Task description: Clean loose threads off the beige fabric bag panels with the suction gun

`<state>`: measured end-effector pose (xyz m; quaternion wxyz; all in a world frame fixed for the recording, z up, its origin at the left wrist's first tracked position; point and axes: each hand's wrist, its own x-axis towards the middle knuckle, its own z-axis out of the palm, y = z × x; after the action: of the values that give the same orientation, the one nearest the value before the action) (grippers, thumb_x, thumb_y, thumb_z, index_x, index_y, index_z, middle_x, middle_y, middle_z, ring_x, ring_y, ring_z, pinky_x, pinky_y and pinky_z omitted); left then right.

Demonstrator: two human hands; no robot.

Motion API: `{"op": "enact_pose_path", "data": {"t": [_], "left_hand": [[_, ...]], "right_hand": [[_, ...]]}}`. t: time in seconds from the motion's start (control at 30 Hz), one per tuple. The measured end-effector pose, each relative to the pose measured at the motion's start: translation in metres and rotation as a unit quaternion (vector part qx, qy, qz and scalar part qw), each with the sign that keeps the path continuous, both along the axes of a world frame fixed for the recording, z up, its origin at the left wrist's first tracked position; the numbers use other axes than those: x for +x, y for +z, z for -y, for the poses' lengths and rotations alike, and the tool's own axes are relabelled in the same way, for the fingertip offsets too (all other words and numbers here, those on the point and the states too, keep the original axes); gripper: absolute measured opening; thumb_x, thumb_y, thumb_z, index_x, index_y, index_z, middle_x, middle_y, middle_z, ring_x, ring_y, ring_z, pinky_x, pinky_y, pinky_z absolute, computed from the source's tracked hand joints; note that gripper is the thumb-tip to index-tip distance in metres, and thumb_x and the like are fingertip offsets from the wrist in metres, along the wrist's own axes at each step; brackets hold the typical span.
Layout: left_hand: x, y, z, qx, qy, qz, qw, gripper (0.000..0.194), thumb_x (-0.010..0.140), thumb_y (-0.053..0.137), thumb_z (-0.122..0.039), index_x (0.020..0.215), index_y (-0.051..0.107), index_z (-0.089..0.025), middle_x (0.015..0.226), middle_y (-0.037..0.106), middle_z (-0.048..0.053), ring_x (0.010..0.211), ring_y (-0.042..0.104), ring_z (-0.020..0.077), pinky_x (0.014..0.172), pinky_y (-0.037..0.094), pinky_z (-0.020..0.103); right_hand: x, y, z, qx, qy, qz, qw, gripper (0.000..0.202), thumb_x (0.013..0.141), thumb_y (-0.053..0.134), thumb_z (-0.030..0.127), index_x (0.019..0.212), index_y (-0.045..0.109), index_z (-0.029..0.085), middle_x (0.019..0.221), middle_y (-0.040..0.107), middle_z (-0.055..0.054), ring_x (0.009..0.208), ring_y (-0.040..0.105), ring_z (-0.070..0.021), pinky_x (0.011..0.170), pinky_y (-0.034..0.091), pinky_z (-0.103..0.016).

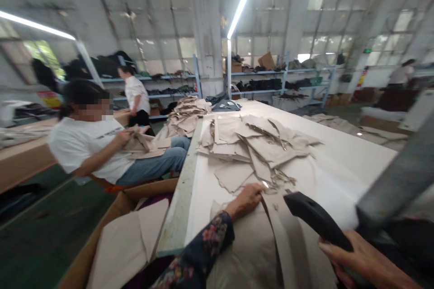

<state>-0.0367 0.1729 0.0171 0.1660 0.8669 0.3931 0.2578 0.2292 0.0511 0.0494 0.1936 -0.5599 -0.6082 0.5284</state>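
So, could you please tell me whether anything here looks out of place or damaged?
Nothing looks clearly spilled or damaged. The heap of beige cloth pieces on the table looks untidy, its pieces overlapping at mixed angles, and the dark cloth at the table's far end stands out by its colour.

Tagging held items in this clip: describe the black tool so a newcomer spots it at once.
Start at the long pale table; at its near end lies beige cloth. At the cloth's right side, the person's right hand grips the black tool. Its curved black body sets it apart from the beige cloth.
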Motion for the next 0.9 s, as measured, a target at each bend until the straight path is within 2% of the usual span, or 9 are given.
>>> {"op": "enact_pose_path", "data": {"t": [0.1, 0.17, 0.33, 0.47, 0.7, 0.83, 0.9], "left_hand": [[0.0, -0.002, 0.002, -0.041, 0.023, 0.012, 0.999, 0.027, 0.077, 0.048, -0.01, 0.095, 0.068, -0.016, 0.089, 0.069, 0.007, 0.085, 0.061, 0.0195, 0.079, 0.045, 0.029], [0.001, -0.006, 0.0, -0.063, 0.045, 0.002, 0.997, 0.023, 0.078, 0.048, -0.014, 0.094, 0.065, -0.015, 0.079, 0.066, 0.007, 0.075, 0.058, 0.0203, 0.072, 0.043, 0.031], [0.005, -0.01, 0.001, -0.072, 0.074, -0.05, 0.993, 0.009, 0.077, 0.052, -0.021, 0.078, 0.061, -0.019, 0.073, 0.062, 0.005, 0.069, 0.054, 0.0207, 0.066, 0.038, 0.03], [0.009, -0.01, 0.009, -0.054, 0.086, -0.056, 0.993, 0.009, 0.078, 0.051, -0.021, 0.072, 0.058, -0.02, 0.074, 0.062, 0.006, 0.074, 0.054, 0.022, 0.069, 0.036, 0.03], [0.01, -0.013, 0.027, -0.047, 0.089, 0.004, 0.995, 0.013, 0.078, 0.049, -0.023, 0.076, 0.061, -0.018, 0.069, 0.058, 0.002, 0.066, 0.05, 0.0183, 0.063, 0.035, 0.028], [0.003, -0.015, 0.032, -0.061, 0.068, 0.044, 0.995, 0.017, 0.077, 0.049, -0.023, 0.07, 0.063, -0.017, 0.069, 0.06, 0.002, 0.068, 0.052, 0.0169, 0.063, 0.039, 0.026], [-0.001, -0.016, 0.033, -0.068, 0.058, 0.06, 0.994, 0.019, 0.078, 0.048, -0.023, 0.074, 0.065, -0.016, 0.069, 0.061, 0.002, 0.068, 0.054, 0.0162, 0.063, 0.041, 0.025]], "right_hand": [[-0.012, 0.022, 0.02, 0.008, -0.025, -0.04, 0.999, 0.041, 0.073, 0.062, 0.055, 0.066, 0.051, 0.016, 0.042, 0.05, 0.002, 0.038, 0.048, -0.0109, 0.042, 0.041, -0.022], [-0.014, 0.027, 0.028, 0.001, -0.036, -0.065, 0.997, 0.038, 0.074, 0.064, 0.051, 0.071, 0.052, 0.016, 0.045, 0.052, 0.003, 0.039, 0.049, -0.0108, 0.042, 0.042, -0.022], [-0.013, 0.021, 0.051, -0.015, -0.067, -0.098, 0.993, 0.032, 0.074, 0.067, 0.044, 0.077, 0.051, 0.016, 0.045, 0.051, 0.005, 0.038, 0.049, -0.0099, 0.04, 0.042, -0.02], [-0.019, 0.016, 0.061, -0.027, -0.071, -0.098, 0.992, 0.029, 0.075, 0.066, 0.04, 0.079, 0.054, 0.015, 0.045, 0.051, 0.006, 0.038, 0.049, -0.0095, 0.04, 0.043, -0.02], [-0.033, 0.01, 0.053, -0.047, -0.026, -0.085, 0.995, 0.032, 0.074, 0.067, 0.04, 0.062, 0.052, 0.014, 0.046, 0.053, 0.003, 0.038, 0.05, -0.0084, 0.038, 0.042, -0.018], [-0.043, 0.002, 0.035, -0.063, -0.01, -0.123, 0.99, 0.029, 0.072, 0.07, 0.039, 0.07, 0.054, 0.015, 0.048, 0.055, 0.004, 0.04, 0.051, -0.0088, 0.038, 0.044, -0.018], [-0.045, 0.0, 0.024, -0.058, -0.021, -0.124, 0.99, 0.03, 0.072, 0.071, 0.038, 0.07, 0.053, 0.015, 0.047, 0.054, 0.005, 0.039, 0.051, -0.0089, 0.037, 0.045, -0.019]]}}
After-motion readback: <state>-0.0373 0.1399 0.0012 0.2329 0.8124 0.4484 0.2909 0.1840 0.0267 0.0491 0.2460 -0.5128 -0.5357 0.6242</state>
